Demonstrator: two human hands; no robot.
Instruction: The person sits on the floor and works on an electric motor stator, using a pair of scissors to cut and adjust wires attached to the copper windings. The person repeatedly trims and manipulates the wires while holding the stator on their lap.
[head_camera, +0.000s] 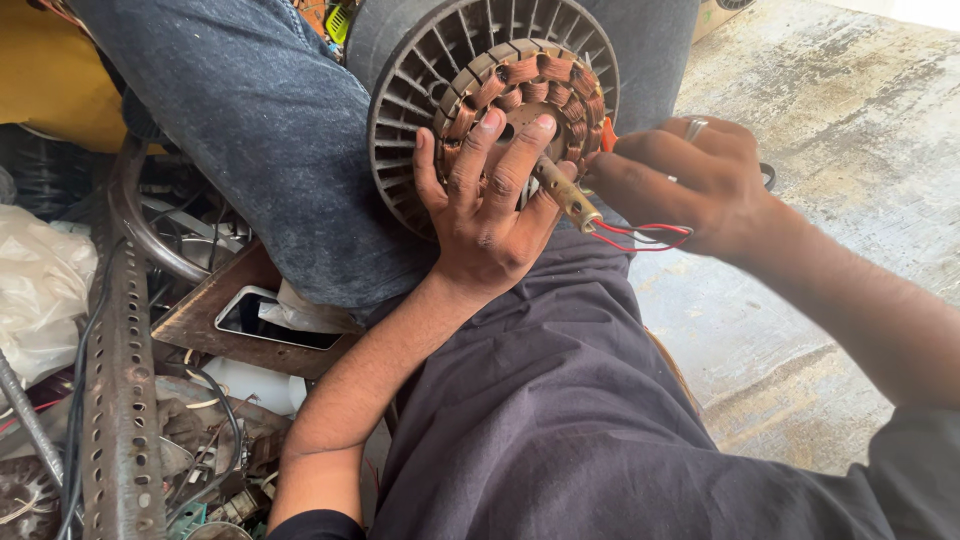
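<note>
Phone (278, 320): flat rectangle with dark, unlit screen and pale rim, lying face-up on brown board (200, 310), well below and left of left hand (485, 215), part-covered by crumpled white paper (305, 312). White plastic bag (40, 290): crumpled, far left of that hand.

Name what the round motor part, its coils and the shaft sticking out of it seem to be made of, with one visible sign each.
Round motor part: probably cast metal, dull grey, with thin radial fins.
Coils: likely copper wire, reddish-brown strands wound in bundles.
Shaft: metal, brassy and worn, with small holes.
</note>
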